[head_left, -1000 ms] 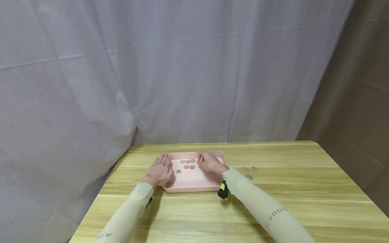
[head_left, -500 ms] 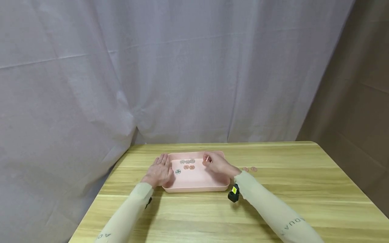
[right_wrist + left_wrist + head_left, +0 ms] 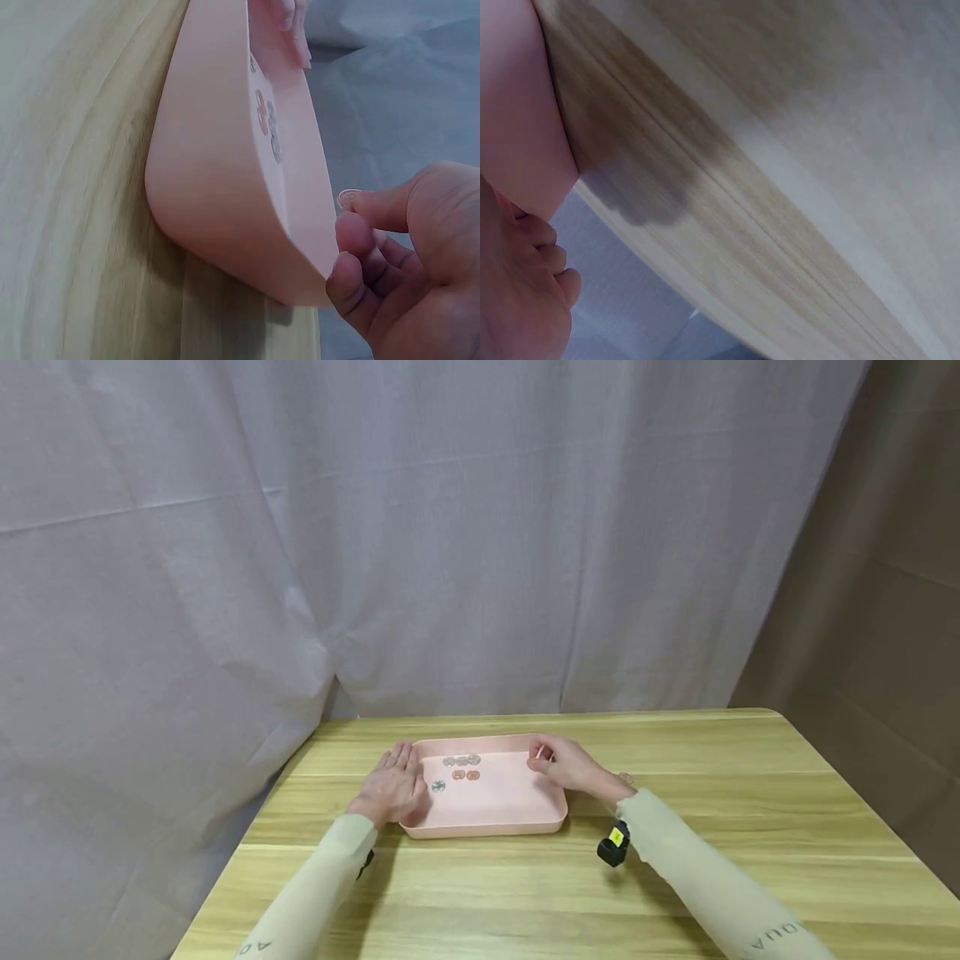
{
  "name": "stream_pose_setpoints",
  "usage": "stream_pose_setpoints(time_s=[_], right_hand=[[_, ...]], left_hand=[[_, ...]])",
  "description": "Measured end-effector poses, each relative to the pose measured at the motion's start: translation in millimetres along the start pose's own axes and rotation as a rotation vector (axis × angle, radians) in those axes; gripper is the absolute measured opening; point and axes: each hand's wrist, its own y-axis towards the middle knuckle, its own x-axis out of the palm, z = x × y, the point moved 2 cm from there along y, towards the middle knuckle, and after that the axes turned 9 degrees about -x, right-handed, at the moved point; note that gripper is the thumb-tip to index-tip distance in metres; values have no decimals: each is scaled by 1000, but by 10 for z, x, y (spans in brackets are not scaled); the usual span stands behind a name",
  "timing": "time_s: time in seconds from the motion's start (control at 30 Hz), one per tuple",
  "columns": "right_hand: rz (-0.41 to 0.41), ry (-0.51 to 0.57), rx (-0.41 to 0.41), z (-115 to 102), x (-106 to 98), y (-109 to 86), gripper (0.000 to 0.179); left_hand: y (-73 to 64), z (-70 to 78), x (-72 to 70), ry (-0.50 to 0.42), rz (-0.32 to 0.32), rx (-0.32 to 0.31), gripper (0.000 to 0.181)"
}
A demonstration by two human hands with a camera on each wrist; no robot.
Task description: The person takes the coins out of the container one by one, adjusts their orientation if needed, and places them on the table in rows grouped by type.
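Observation:
A shallow pink tray (image 3: 487,828) lies on the table. Inside it, three silver coins (image 3: 462,761) form a row, with two copper coins (image 3: 473,775) below them and a lone silver coin (image 3: 438,787) nearer the left wall. My left hand (image 3: 392,787) rests against the tray's left rim, fingers straight. Over the right rim, my right hand (image 3: 570,766) pinches a copper-coloured coin (image 3: 348,199) between thumb and index finger. The right wrist view shows this coin's edge standing out past the thumb tip, beside the tray wall (image 3: 217,150).
Right of the tray, a copper coin (image 3: 627,777) on the wooden table (image 3: 712,777) peeks out from behind my right wrist. A grey curtain (image 3: 450,568) hangs behind the table's back edge.
My right hand has moved right, from beside the coin rows to the tray's right rim, still pinching the coin. My right arm now covers most of the table coins. The left hand stays put.

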Motion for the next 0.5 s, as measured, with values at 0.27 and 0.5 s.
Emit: stream_pose_setpoints(time_s=[0.27,0.5], right_hand=[[-8,23,12,44,-153,-119,5],[-6,-49,6,122,-351,-215,4]], left_hand=[[-16,-10,11,-18,-5,2,61],[-15,0,-9,-19,-12,1,61]])
